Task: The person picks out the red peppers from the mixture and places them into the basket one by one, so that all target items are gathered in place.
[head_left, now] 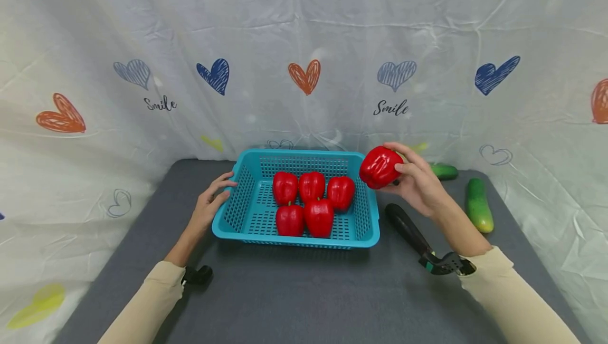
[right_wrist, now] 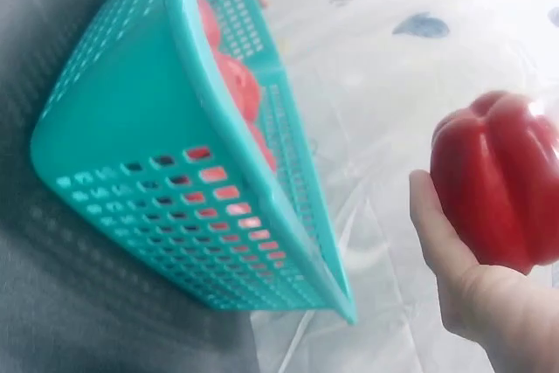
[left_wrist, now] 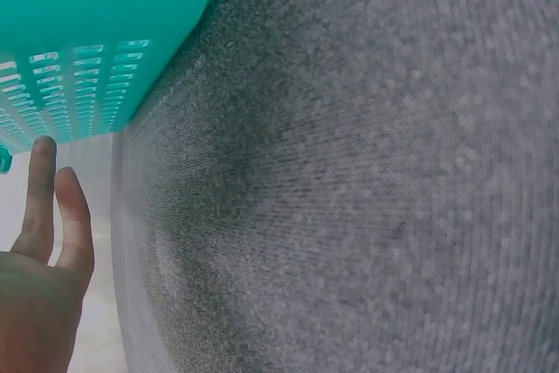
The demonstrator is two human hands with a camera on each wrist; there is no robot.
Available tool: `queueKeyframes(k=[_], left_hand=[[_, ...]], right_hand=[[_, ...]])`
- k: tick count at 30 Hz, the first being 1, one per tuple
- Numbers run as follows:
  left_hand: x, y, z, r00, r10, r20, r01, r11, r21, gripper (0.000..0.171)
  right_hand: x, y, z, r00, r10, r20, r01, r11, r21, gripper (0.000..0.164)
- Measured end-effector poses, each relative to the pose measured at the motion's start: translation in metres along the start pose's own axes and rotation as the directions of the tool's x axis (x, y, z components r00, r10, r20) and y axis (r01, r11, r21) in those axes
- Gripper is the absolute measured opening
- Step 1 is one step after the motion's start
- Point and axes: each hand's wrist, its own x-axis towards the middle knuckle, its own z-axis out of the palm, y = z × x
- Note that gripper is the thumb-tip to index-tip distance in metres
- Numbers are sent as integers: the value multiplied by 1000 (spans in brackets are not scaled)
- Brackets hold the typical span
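My right hand (head_left: pixel 418 178) holds a glossy red bell pepper (head_left: pixel 380 167) just above the right rim of the turquoise basket (head_left: pixel 296 242). In the right wrist view the thumb lies along one side of the pepper (right_wrist: pixel 498 181), and the basket (right_wrist: pixel 113 120) stands to its left. Several more red peppers (head_left: pixel 319 217) sit in the middle and right of the basket, with bare bottom showing at the left. My left hand (head_left: pixel 211 199) rests its fingers at the basket's left rim. Two extended fingers (left_wrist: pixel 39 189) reach the perforated wall in the left wrist view.
On the grey tabletop (head_left: pixel 294 291), right of the basket, lies a long dark eggplant (head_left: pixel 406 225), partly near the right wrist's camera strap. A green cucumber-like vegetable (head_left: pixel 478 205) lies farther right; another (head_left: pixel 444 171) is partly hidden behind the right hand. A white printed curtain (head_left: pixel 304 27) hangs behind.
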Motion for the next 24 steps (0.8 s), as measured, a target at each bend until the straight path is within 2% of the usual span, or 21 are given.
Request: queueKeyframes(k=[3,6,10,15,19,24], left_hand=[[0,1,0,1000,-1,3,1,1000,-2,30],[0,1,0,1000,0,4,0,1000,-7,30],[0,1,0,1000,3,3,-3,1000,-8,29],[0,0,0,1000,4,0,-4,1000,-13,29],[0,0,0,1000,3,2,-3,1000,-13,29],[0,-1,0,1000,-1,4,1,1000,-15,29]], right_hand=[[2,2,4,1000,3,-15,-3,1000,-4,46],[3,4,7,1000,3,-19,-5,996,-85,47],[4,8,7,1000,18,1,-17,969,-246,55],[3,13,9,999,52,10,-45,933,-358,63],[2,17,12,997,70,16,-58,914,-402,56],[3,22,16,993,116,35,-94,917,-387,48]])
